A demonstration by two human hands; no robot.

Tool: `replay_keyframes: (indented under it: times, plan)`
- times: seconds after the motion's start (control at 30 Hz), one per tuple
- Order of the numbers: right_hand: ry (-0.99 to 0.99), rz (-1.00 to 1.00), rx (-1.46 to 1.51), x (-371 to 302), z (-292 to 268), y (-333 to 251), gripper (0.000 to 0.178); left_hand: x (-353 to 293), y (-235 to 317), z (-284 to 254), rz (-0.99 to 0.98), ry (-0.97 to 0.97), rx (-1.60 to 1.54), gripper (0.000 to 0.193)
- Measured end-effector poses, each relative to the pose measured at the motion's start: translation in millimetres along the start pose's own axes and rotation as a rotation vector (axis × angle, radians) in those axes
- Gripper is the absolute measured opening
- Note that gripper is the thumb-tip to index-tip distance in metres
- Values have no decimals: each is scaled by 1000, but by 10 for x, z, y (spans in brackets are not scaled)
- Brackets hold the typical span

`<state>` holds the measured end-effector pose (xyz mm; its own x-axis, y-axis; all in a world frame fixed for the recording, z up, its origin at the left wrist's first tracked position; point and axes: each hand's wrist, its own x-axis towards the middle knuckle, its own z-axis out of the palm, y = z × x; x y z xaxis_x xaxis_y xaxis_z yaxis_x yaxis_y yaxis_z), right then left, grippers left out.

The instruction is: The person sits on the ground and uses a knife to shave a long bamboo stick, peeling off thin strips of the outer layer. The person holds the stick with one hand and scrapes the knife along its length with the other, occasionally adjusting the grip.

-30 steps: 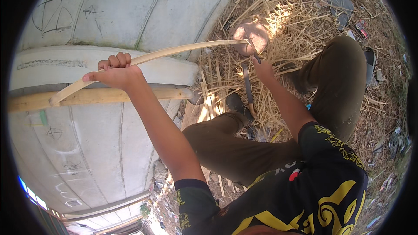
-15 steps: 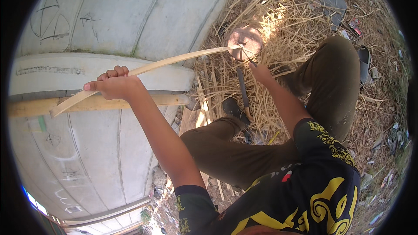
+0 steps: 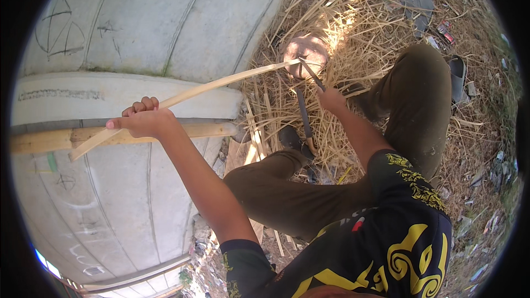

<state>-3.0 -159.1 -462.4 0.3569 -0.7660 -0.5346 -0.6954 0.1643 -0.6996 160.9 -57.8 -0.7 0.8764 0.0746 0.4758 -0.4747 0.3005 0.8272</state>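
Observation:
A long pale strip of split bamboo [image 3: 232, 78] slants from the left up to a round wooden block [image 3: 309, 49]. My left hand [image 3: 144, 118] is closed around the strip near its lower end, thumb pointing left. On the block rests or hovers the strip's far tip; I cannot tell which. My right hand [image 3: 332, 101] grips a knife [image 3: 313, 75], whose dark blade reaches up and left to that tip. Below the block, a second long blade with a wooden handle [image 3: 305, 118] lies among the shavings, beside my shoe.
A pale concrete panel wall [image 3: 132, 27] fills the left side, with a thick bamboo pole [image 3: 193, 130] along it. Bamboo shavings [image 3: 359, 38] cover the ground around the block. At the right are a sandal [image 3: 457, 77], a flat grey scrap [image 3: 417, 3] and scattered litter.
The strip has tilted slightly, its lower end dropping a little. The knife blade has swung and now shows more fully against the strip's tip. Both hands keep their grip.

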Motion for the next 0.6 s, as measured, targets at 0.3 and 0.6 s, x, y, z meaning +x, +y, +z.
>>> replay_keyframes:
  times: [0.3,0.6]
  plan:
    - [179,-561,33,-603,-173,-940,61,42,-76,-22,-26,14,-39,67]
    - [-69,77,135,-156,92,137,73,-3,-43,-107,-13,-27,-58,67]
